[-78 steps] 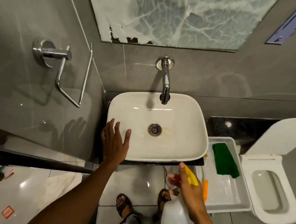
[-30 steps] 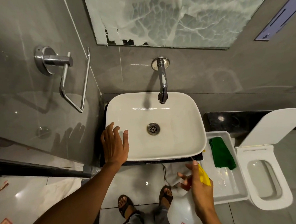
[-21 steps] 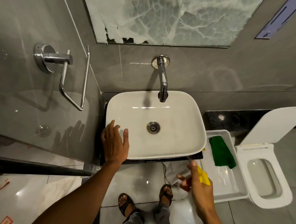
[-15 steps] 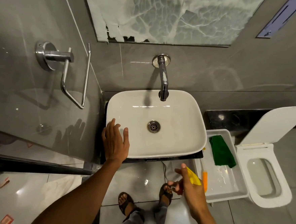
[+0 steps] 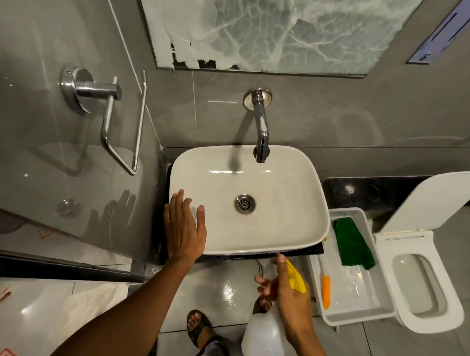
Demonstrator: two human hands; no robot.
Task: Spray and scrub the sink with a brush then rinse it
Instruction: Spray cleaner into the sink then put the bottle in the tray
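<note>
The sink [image 5: 275,222] lies ahead and left of the right hand [image 5: 289,301], which grips the spray bottle [image 5: 265,346] below its front rim, while the left hand [image 5: 184,227] rests spread on the near-left rim.

White sink [image 5: 283,186]; yellow-top spray btl [image 5: 265,344]; green cloth [image 5: 353,243]; orange brush [image 5: 326,291].
</note>
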